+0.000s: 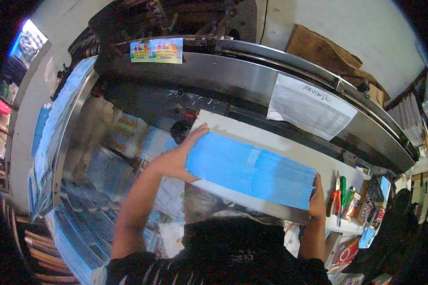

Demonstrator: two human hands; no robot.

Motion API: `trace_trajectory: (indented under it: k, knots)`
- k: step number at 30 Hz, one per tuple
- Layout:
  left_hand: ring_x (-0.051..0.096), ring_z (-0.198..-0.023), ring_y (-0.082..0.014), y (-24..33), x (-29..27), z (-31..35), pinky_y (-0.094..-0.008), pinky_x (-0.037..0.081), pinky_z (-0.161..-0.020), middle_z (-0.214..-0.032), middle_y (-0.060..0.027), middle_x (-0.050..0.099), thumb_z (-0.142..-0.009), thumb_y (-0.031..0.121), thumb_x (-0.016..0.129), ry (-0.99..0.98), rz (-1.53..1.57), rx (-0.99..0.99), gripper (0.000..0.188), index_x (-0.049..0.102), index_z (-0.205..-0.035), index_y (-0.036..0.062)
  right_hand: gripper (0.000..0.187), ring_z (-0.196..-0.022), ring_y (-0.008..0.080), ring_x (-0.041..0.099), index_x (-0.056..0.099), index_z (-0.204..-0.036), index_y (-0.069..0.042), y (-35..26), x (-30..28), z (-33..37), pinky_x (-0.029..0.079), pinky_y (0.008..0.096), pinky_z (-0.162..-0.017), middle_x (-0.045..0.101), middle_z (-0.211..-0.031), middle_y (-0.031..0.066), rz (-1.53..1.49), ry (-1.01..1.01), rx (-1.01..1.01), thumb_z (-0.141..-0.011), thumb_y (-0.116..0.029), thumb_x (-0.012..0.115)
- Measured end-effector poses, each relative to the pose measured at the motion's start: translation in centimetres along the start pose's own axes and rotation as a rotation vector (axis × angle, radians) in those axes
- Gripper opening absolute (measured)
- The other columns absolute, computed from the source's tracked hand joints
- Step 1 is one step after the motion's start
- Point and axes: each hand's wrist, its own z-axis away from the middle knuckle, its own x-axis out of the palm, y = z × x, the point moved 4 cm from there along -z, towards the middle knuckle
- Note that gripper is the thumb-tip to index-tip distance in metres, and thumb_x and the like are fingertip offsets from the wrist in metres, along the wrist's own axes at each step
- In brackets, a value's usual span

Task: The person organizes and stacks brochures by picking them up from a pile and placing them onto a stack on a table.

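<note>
A thick stack of blue-edged booklets (pixel 252 166) is held sideways between my two hands, over a white board (pixel 233 127). My left hand (pixel 178 159) grips its left end, with the thumb and fingers spread along the near and far corners. At the other end, my right hand (pixel 317 194) presses against the short side; its fingers are partly hidden behind the stack. The booklets lie closely together in even layers. Both forearms reach up from the lower edge.
Right of the stack lie red-handled pliers (pixel 336 200) and green-handled screwdrivers (pixel 343 183). A written paper sheet (pixel 311 105) and a colourful printed card (pixel 157 51) hang on the metal machine rail (pixel 242 64). More blue booklets (pixel 76 237) fill the left side.
</note>
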Motion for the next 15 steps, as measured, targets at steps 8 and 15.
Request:
trace_trajectory:
  k: [8, 15]
  knots:
    - [0.035, -0.139, -0.0253, 0.9, 10.9, 4.2, -0.0382, 0.029, -0.113, -0.154, -0.0177, 0.031, -0.060, 0.013, 0.089, 0.173, 0.447, -0.139, 0.134, -0.004, -0.156, 0.0092, 0.102, -0.120, 0.0223, 0.051, 0.035, -0.144, -0.001, 7.4, -5.4, 9.9, 0.041, 0.0368, -0.101, 0.052, -0.132, 0.0088, 0.124, 0.090, -0.077, -0.059, -0.018, 0.090]
    - [0.043, -0.132, -0.0244, 3.1, 13.1, 6.0, -0.0362, 0.036, -0.109, -0.147, -0.0153, 0.042, -0.061, 0.007, 0.088, 0.332, 0.542, -0.096, 0.123, 0.010, -0.156, 0.0069, 0.101, -0.117, 0.0234, 0.053, 0.037, -0.144, -0.003, 3.0, -3.6, 12.5, 0.043, 0.0411, -0.102, 0.054, -0.128, 0.0075, -0.005, 0.179, -0.031, -0.057, -0.011, 0.088]
